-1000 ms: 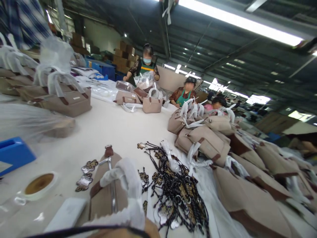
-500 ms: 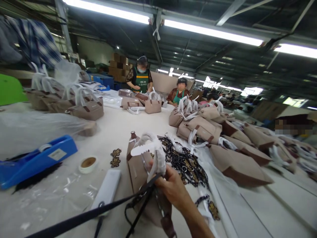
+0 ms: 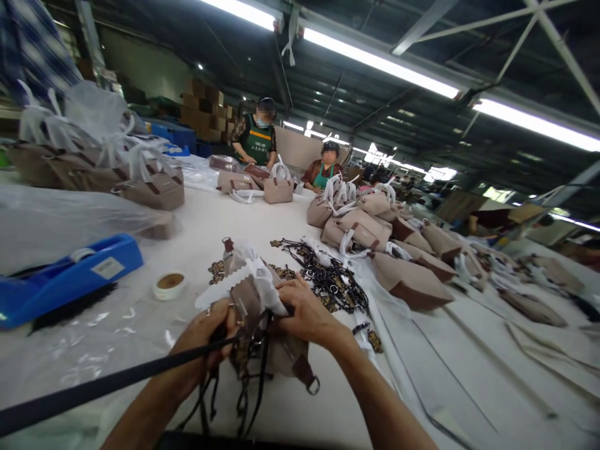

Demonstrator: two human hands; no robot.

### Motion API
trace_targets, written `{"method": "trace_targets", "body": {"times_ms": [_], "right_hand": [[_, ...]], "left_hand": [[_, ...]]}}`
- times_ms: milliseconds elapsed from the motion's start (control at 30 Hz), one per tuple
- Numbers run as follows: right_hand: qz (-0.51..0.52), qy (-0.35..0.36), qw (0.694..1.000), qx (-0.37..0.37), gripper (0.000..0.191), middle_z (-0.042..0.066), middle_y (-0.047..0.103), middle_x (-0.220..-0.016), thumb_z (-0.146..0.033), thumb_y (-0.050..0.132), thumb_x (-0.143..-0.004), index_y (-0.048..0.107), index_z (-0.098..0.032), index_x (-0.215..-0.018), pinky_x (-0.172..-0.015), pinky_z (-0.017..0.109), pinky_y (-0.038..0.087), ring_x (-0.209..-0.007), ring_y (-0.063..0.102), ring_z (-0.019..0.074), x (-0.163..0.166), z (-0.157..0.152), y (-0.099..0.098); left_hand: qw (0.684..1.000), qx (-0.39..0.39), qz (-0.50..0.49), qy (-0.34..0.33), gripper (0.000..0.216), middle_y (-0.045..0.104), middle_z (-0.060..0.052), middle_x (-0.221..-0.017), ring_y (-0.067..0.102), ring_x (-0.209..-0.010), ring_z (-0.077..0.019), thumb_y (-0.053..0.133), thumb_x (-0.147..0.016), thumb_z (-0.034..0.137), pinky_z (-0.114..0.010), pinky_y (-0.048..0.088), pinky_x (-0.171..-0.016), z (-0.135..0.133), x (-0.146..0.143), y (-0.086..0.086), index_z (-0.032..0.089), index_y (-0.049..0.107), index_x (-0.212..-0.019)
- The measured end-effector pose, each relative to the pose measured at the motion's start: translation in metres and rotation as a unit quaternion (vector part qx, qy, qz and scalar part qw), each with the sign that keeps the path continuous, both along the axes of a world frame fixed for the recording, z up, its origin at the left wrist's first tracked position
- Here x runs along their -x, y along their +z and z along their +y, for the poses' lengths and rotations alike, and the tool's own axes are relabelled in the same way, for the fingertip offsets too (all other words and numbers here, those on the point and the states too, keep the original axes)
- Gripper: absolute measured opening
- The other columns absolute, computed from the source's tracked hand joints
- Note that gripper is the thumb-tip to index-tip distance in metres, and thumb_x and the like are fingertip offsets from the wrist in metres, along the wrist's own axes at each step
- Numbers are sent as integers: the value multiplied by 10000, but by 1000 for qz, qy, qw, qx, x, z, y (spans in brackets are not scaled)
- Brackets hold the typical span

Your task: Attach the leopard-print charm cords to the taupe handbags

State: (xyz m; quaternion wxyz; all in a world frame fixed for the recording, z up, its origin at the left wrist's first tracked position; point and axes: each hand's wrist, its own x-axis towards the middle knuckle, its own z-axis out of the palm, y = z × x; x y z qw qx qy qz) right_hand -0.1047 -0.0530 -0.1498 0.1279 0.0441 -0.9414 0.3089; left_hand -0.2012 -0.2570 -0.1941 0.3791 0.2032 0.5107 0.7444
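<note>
A taupe handbag (image 3: 244, 299) with dark brown trim lies tilted on the table in front of me, its handles (image 3: 253, 269) wrapped in white padding. My left hand (image 3: 213, 331) is closed at the bag's near left side, and black cords (image 3: 242, 390) with brown patterned charms hang beside and below its fingers. Exactly what its fingertips pinch is partly hidden. My right hand (image 3: 302, 309) grips the bag at the wrapped handle from the right. A long black strap (image 3: 117, 376) runs across my left wrist toward the bag.
Right of the bag lies a tangled pile of black-corded flower charms (image 3: 337, 281). More handbags (image 3: 407, 278) are heaped at right, others (image 3: 154, 187) stand at left. A blue tape dispenser (image 3: 117, 256) and a tape roll (image 3: 169, 285) lie left. Two people (image 3: 257, 142) work across the table.
My left hand has come into view and closed beside the bag. My right hand has shifted along the wrapped handle, which is now lower. Charms now hang at the bag's near side.
</note>
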Motion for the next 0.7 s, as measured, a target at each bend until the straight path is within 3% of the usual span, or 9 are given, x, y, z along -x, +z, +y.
{"method": "trace_targets", "body": {"times_ms": [133,200,300,400,533,700], "right_hand": [[14,26,997,75,130,25,662,-1088,-215,643,-818,695,-227,-937,-990,351,361,-1109,529,211,-10,7,-7],[18,-19,990,137,173,29,666,-1046,-278,557,-883,690,-215,-973,-904,328,416,-1022,561,207,-16,13,-17],[32,-130,962,238,340,31,677,-906,-445,486,-915,686,-187,-1007,-758,302,450,-847,588,201,-16,23,-32],[85,-215,931,282,458,45,678,-840,-560,513,-860,689,-157,-987,-712,306,444,-795,582,218,-6,26,-39],[133,-266,911,287,456,53,675,-839,-567,512,-850,676,-159,-971,-718,305,416,-799,563,224,20,7,-36],[152,-286,893,313,423,27,658,-768,-549,488,-866,670,-170,-907,-669,283,393,-726,544,196,54,-34,-29]], "left_hand": [[999,4,33,-17,418,508,65,-467,246,-345,-28,468,-883,567,-128,144,-339,29,1,-6,185,499,-718],[999,1,37,-11,402,503,63,-470,247,-346,-32,456,-892,549,-127,145,-336,28,3,-4,188,490,-717],[1000,3,23,11,379,488,68,-459,242,-340,-35,457,-892,527,-125,143,-327,12,9,-2,193,480,-714],[998,17,9,60,370,488,72,-465,245,-334,-27,470,-890,521,-114,140,-321,-12,15,-4,191,488,-725],[990,37,-28,130,345,512,76,-492,258,-308,-16,547,-845,528,-101,131,-293,-40,19,-11,198,501,-757],[984,44,-83,149,360,481,92,-477,238,-289,-7,631,-778,533,-91,135,-269,-58,16,-4,202,494,-736]]}}
